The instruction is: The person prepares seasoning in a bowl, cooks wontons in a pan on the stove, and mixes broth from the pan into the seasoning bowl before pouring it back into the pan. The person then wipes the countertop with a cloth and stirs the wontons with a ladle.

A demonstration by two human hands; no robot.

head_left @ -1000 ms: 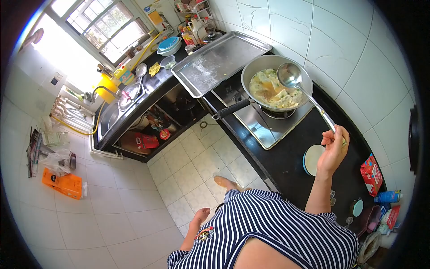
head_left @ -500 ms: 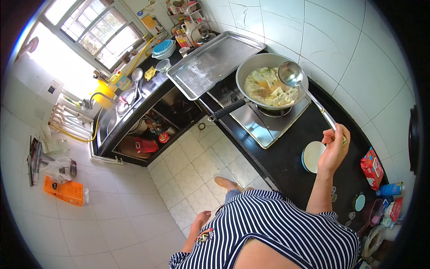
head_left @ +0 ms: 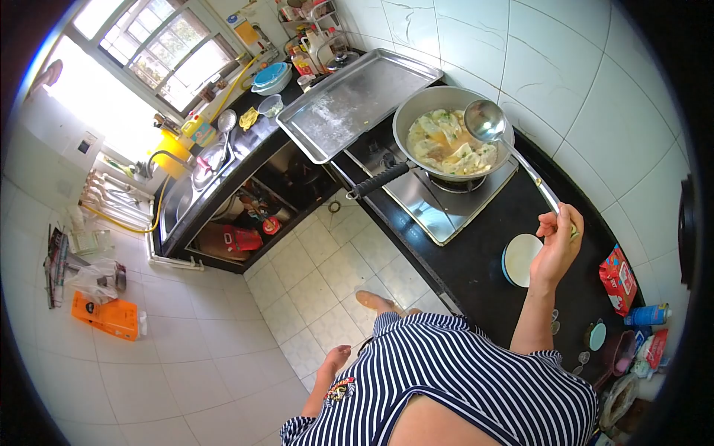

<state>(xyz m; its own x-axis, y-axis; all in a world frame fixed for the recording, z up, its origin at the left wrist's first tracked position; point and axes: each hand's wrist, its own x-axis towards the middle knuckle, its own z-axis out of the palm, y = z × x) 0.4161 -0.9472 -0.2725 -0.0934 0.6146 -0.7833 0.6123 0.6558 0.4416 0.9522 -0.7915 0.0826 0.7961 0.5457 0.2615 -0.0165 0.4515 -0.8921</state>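
Note:
My right hand (head_left: 556,249) is closed around the long handle of a metal ladle (head_left: 485,121). The ladle's bowl is over the right side of a deep pan (head_left: 405,104), above the food. Dumplings (head_left: 439,137) sit in yellowish broth in the pan, some flecked with green. The pan stands on a gas stove (head_left: 439,215), its black handle pointing toward the lower left. Just left of my right wrist is a white bowl (head_left: 520,259) with a blue outside. At my side hangs my left hand (head_left: 338,358), fingers curled together, with no object visible in it.
A floury metal tray (head_left: 357,100) lies left of the pan, reaching its rim. A red packet (head_left: 616,279) and a blue can (head_left: 647,315) are near the wall at right. Across the corner are a sink (head_left: 177,204) and an open cabinet (head_left: 253,215).
The ladle's bowl has shifted very slightly to the right over the pan, and the dumplings in the broth look a little rearranged. My left hand has hardly moved.

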